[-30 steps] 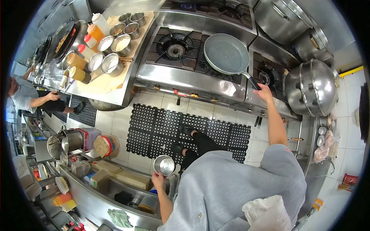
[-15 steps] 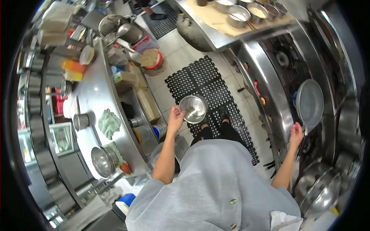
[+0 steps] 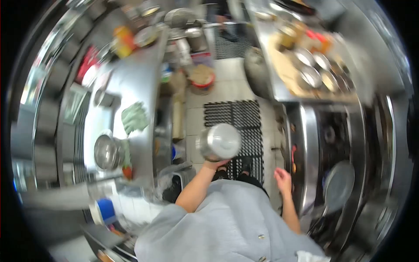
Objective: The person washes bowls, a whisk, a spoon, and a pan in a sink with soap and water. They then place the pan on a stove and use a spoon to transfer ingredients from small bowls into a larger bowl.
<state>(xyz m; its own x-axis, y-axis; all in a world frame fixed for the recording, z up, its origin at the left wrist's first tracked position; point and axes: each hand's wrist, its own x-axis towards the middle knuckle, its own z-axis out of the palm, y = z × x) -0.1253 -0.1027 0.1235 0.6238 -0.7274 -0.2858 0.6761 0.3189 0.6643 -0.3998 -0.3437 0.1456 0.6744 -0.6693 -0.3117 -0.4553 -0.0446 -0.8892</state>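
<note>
A metal pot (image 3: 223,142) is in my left hand (image 3: 214,164), raised over the black floor mat, its round face turned up and to the right. Only part of that hand shows below the pot. My right hand (image 3: 283,178) hangs in the air left of the stove edge, with nothing visible in it; its fingers are blurred. The grey frying pan (image 3: 339,185) rests on the stove, to the right of that hand and apart from it.
A steel counter (image 3: 142,87) on the left bears a green cloth (image 3: 135,117) and a metal bowl (image 3: 107,152). A red-rimmed bucket (image 3: 203,77) is on the floor. Bowls stand on a board (image 3: 279,65) at the upper right. Another person's legs show at the top.
The pot has turned over in my left hand, from its open top showing to its round face. My right hand has moved left, away from the frying pan. The view has swung right.
</note>
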